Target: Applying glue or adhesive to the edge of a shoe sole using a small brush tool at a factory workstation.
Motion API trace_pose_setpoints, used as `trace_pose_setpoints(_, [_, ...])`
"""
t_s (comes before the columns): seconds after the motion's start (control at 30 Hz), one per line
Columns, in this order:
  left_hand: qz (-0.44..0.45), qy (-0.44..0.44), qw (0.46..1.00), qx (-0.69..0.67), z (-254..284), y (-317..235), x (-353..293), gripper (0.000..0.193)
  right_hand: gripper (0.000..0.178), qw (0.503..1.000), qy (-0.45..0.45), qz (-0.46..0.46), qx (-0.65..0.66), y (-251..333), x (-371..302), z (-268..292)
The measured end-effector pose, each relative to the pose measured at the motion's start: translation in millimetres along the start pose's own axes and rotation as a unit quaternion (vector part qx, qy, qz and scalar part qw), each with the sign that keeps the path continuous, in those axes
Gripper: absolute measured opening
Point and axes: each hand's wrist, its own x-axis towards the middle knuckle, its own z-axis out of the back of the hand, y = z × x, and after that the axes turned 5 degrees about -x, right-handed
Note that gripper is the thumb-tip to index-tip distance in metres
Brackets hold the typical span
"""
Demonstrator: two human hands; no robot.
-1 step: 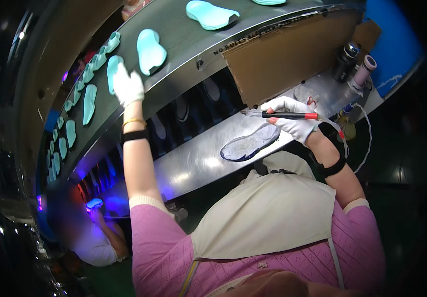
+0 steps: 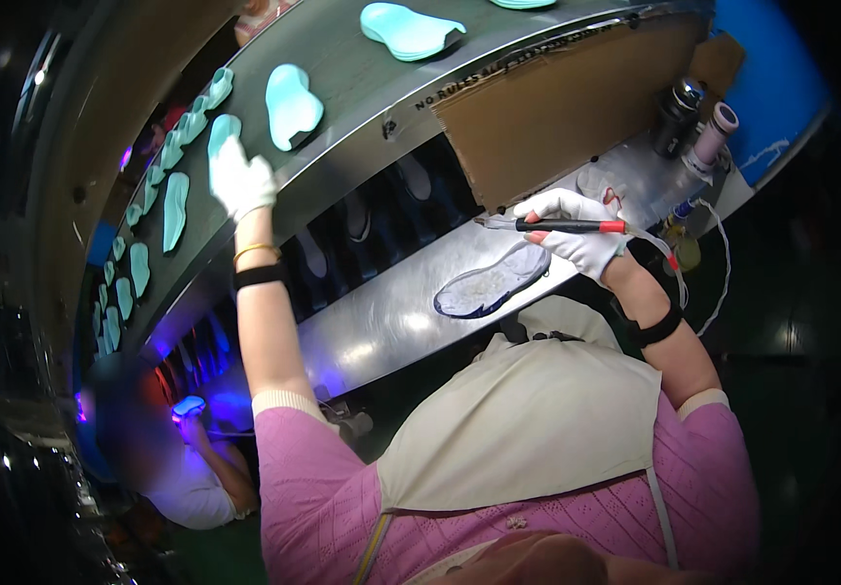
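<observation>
My left hand (image 2: 245,183), in a white glove, reaches over the conveyor and lies on the near end of a teal shoe sole (image 2: 225,133). Its thumb stands apart from the fingers, whose tips are hard to make out. My right hand (image 2: 576,229), in a white glove with bare fingertips, grips a brush pen (image 2: 547,225) with a black and red handle, a thin tube trailing from its end. Below the brush tip, a pale shoe upper (image 2: 495,281) with a dark rim lies bottom up on the metal shelf (image 2: 382,317).
More teal soles (image 2: 294,105) lie along the conveyor belt (image 2: 338,73). Dark shoes stand in the gap beneath it. A cardboard sheet (image 2: 557,122), a black flask (image 2: 680,117) and a pink bottle (image 2: 714,136) are at the right. A co-worker (image 2: 196,478) sits at the left under violet light.
My left hand has shifted slightly left and covers more of the sole's near end. The soles sit slightly further left in view. My right hand and the brush pen keep their place.
</observation>
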Motion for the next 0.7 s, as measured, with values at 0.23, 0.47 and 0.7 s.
trace_pose_setpoints(0.23, [0.180,0.246,0.913,0.271,66,27,-1,0.022,0.020,0.999,0.020,-0.036,0.008,-10,0,-1])
trace_pose_setpoints(0.47, [0.222,-0.002,0.906,-0.361,150,-11,-31,0.022,0.019,0.990,0.044,-0.122,0.046,-12,7,2])
trace_pose_setpoints(0.7, [0.165,-0.021,0.332,-0.929,206,-59,-55,0.032,0.014,0.996,0.052,-0.063,-0.030,-11,22,-6])
